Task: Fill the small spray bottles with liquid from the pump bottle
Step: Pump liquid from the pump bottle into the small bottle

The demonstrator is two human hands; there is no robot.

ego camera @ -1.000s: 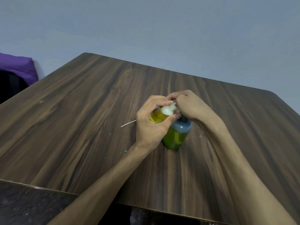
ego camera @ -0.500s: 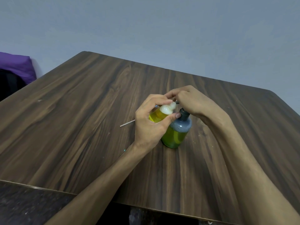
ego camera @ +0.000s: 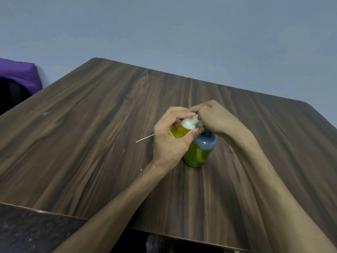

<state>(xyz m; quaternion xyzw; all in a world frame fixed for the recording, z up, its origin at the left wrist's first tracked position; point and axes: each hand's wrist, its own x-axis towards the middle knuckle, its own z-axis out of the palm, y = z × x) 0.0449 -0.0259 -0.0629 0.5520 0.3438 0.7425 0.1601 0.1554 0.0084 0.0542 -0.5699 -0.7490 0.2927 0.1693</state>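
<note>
While the left hand [ego camera: 169, 143] curls round a small bottle [ego camera: 177, 132], thumb across its front and fingers over the top, the bottle is tipped with its white neck [ego camera: 188, 123] pointing toward three o'clock, right up against the pump head, which is hidden under the right hand [ego camera: 217, 119]. That hand sits on top of the pump bottle [ego camera: 199, 152] with fingers bent down over the head; whether it grips the spout or only presses on it I cannot tell. The pump bottle stands upright on the table [ego camera: 91, 125], just at four o'clock of the left hand, its lower part green with liquid and its shoulder grey-blue. The small bottle already looks well filled with yellow liquid, and the neck is pale, perhaps foamy, so my chief worry is overflow: one more full stroke could push liquid out over the fingers and onto the wood. The neck is narrow and the spout is out of sight, so a slight drift of either hand could send the stream beside the opening. A hard press on a bottle held only from above could also rock or slide it, since nothing steadies its base. Wet fingers would make the tilted small bottle slippery. A thin white stick [ego camera: 144, 139] lies at nine o'clock of the left hand, clear of the work.
</note>
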